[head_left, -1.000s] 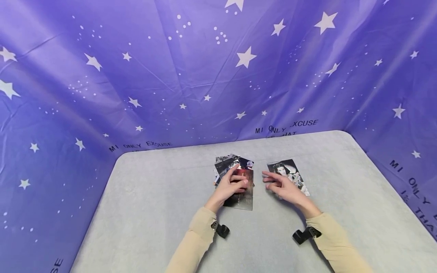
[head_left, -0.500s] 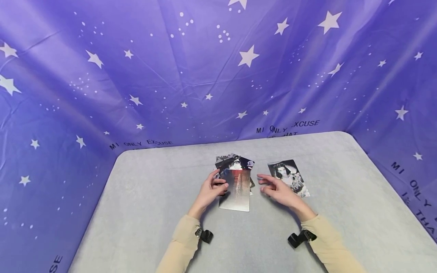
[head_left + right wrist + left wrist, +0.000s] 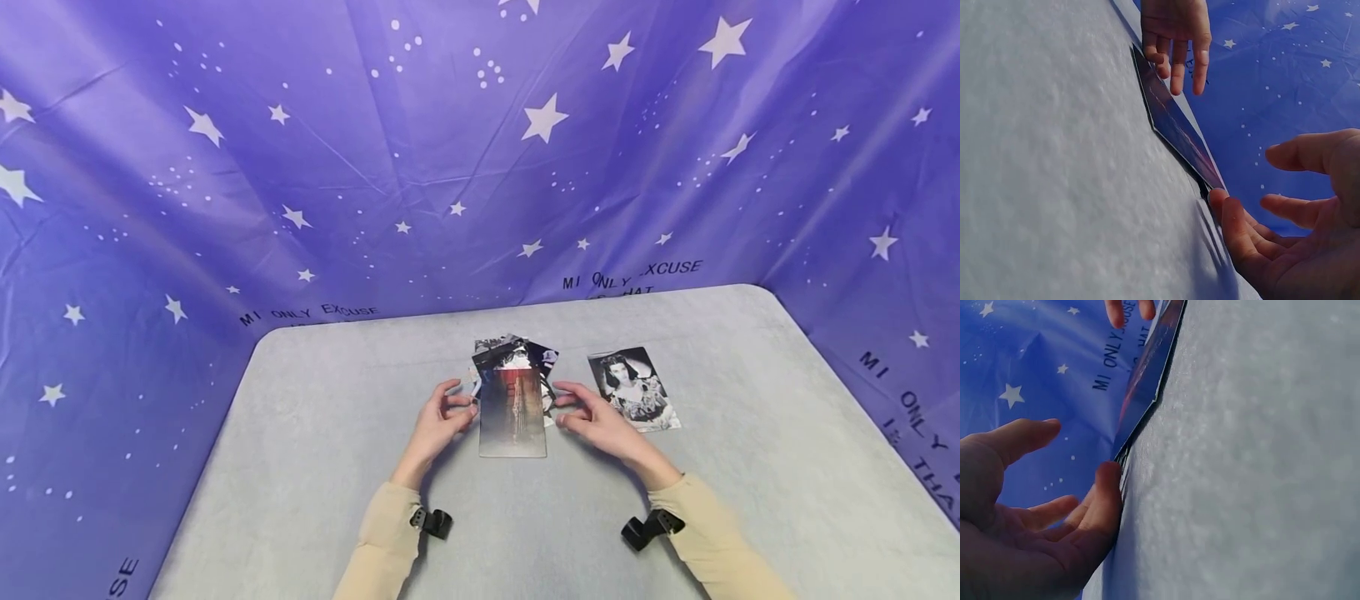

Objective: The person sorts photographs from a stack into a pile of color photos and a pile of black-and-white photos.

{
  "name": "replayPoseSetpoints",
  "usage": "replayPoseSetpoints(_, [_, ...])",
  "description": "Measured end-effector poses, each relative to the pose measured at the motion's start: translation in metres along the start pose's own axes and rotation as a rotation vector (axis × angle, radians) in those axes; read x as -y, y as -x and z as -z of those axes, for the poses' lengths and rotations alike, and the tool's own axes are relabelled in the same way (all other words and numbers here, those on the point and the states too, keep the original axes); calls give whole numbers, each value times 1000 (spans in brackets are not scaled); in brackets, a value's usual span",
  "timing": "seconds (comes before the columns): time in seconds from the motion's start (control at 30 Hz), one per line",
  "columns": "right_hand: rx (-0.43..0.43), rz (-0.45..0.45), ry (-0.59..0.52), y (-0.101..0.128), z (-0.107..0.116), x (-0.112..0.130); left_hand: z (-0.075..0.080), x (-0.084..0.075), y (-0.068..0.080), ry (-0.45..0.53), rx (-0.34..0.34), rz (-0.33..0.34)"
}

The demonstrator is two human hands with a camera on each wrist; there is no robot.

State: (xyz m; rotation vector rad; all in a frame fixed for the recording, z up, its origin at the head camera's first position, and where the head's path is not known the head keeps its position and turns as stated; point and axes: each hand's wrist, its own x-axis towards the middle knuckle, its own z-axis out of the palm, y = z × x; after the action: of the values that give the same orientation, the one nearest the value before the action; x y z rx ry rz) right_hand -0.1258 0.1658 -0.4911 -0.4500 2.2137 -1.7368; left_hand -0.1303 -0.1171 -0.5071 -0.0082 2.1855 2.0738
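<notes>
A glossy dark photo card (image 3: 513, 417) with a red patch lies on top of a loose, fanned pile of photo cards (image 3: 543, 357) in the middle of the table. My left hand (image 3: 441, 418) is at the pile's left side, its fingers loosely bent and the thumb apart from them. On the opposite side my right hand (image 3: 594, 419) mirrors it, fingertips right at the pile's right edge. Both wrist views show the top card (image 3: 1152, 375) lying nearly flat, with fingertips (image 3: 1217, 199) close to its edges. Neither hand pinches a card.
A black-and-white photo card (image 3: 636, 390) of a person lies by itself to the right, just beyond the right hand. The grey table (image 3: 315, 467) ends at a purple star-patterned cloth (image 3: 420, 167) behind and at both sides.
My left hand has moved off the top card to the left of the pile. The right hand has shifted left, from the single card to the pile's right edge.
</notes>
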Motion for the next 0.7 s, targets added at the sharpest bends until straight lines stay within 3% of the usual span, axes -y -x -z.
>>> replayPoseSetpoints(0.23, [34, 19, -30, -5, -11, -2, -1, -3, 9, -51, 88, -16])
replayPoseSetpoints(0.37, [23, 7, -54, -7, -16, -1, -5, -15, 15, -56, 83, -10])
replayPoseSetpoints(0.7, [-14, -16, -148, -12, -21, 0, -4, 1, 10, 101, 47, 48])
